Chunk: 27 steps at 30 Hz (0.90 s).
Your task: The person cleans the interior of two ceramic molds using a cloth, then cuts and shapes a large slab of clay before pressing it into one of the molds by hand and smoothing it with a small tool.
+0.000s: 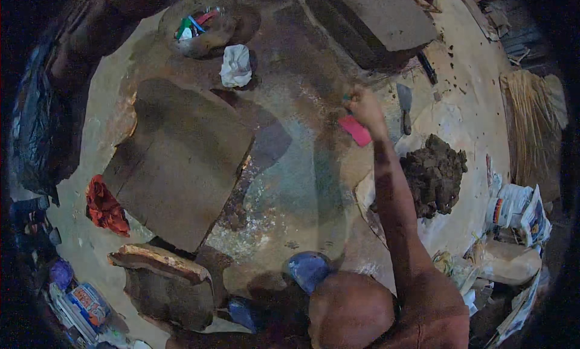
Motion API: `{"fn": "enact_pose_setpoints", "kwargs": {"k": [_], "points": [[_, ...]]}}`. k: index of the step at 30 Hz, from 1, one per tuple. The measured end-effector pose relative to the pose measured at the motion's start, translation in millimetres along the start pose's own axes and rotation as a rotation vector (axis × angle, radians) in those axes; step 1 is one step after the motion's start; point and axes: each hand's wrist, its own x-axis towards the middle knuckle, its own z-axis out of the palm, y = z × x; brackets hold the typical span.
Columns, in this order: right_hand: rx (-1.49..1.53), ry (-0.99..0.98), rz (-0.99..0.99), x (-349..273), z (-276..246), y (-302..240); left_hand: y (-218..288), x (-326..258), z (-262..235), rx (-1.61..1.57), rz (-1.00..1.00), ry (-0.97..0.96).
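Note:
My right hand (364,104) reaches far out over the floor, right of centre, with its fingers closed round a small teal-green thing (347,98). Most of that thing is hidden by the fingers, so its kind cannot be made out. Just below the hand, near the wrist, lies a flat pink rectangular piece (355,130). To the right of the wrist is a scraper (405,104) with a broad grey blade and dark handle. A heap of dark, crumbly clay-like lumps (436,175) sits beside my right forearm. My left hand is not in view.
A large brown slab (181,162) lies at left, a big grey-brown block (377,23) at the far side. A round bowl (181,46) holds colourful small items, near a crumpled white wad (235,66). Red cloth (106,205) lies left; a white bucket (516,210) stands right.

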Motion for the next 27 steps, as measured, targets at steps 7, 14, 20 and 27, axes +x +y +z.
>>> {"fn": "enact_pose_setpoints", "kwargs": {"k": [7, 14, 20, 27], "points": [[0.217, 0.530, -0.071, 43.8, -28.0, -49.2, -12.0, 6.3, -1.5, -0.083, -0.057, -0.004], [0.377, 0.432, -0.313, 102.6, -21.0, -235.3, 0.9, 7.6, -43.0, -0.166, -0.049, 0.048], [-0.304, 0.192, -0.654, 285.0, 51.0, -330.8, -7.4, 5.2, -65.9, -0.261, -0.074, 0.052], [-0.431, -0.021, -0.443, 349.2, 131.1, -311.7, -14.2, -4.7, -116.7, -0.324, -0.063, 0.074]]}}
